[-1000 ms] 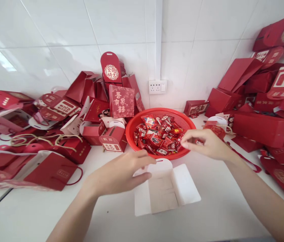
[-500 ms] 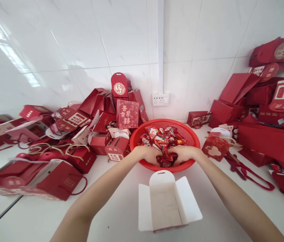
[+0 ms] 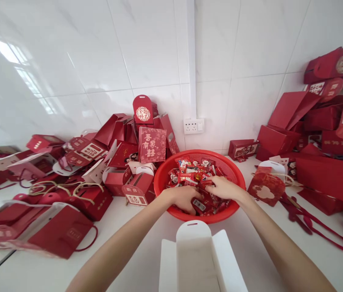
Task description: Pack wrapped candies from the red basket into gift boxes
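Note:
In front of me stands a round red plastic basket (image 3: 200, 219) with a perforated side, holding many small red-wrapped candies (image 3: 189, 177). My left hand (image 3: 186, 198) reaches into its near left part, fingers apart and bent down among the wrappers, the tips partly hidden. My right hand (image 3: 222, 187) lies over the candies on the right, thumb and fingers apart and touching wrappers. Neither hand clearly grips a candy. Between my forearms is an unfolded gift box (image 3: 197, 259), its white inside facing up and its flaps spread; the lower frame edge cuts it off.
Red gift boxes (image 3: 67, 227) with cord handles pile up at the left, and more red boxes (image 3: 332, 178) are stacked at the right. A dark red ribbon (image 3: 320, 225) lies near them. The tiled wall behind carries a socket (image 3: 193, 126).
My hands have moved apart from their scooping position, the right one higher over the candies. The candies have shifted. The view has tilted up, so the open box sits lower.

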A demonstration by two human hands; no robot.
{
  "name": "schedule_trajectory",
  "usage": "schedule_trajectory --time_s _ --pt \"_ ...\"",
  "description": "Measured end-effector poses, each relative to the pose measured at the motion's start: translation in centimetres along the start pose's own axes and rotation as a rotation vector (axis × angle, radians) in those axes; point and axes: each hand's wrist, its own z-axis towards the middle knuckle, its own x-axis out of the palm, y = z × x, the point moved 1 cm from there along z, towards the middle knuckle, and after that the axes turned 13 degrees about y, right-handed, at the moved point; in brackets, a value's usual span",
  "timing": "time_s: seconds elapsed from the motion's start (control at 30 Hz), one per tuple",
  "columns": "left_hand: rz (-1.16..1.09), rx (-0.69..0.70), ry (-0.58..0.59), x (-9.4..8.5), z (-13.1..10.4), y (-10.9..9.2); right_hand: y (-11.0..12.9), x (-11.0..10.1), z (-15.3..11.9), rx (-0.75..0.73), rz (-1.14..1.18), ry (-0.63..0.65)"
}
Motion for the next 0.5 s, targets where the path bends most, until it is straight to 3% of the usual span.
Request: schedule_trajectory --time_s 0.3,0.5 --pt "0.047 0.089 0.006 0.60 0.63 0.25 -0.37 -0.10 -0.10 -0.010 0.143 -0.127" --pt "-0.015 0.104 -0.034 0.16 0.34 0.73 -0.50 -0.23 -0.24 -0.048 0.404 -0.232"
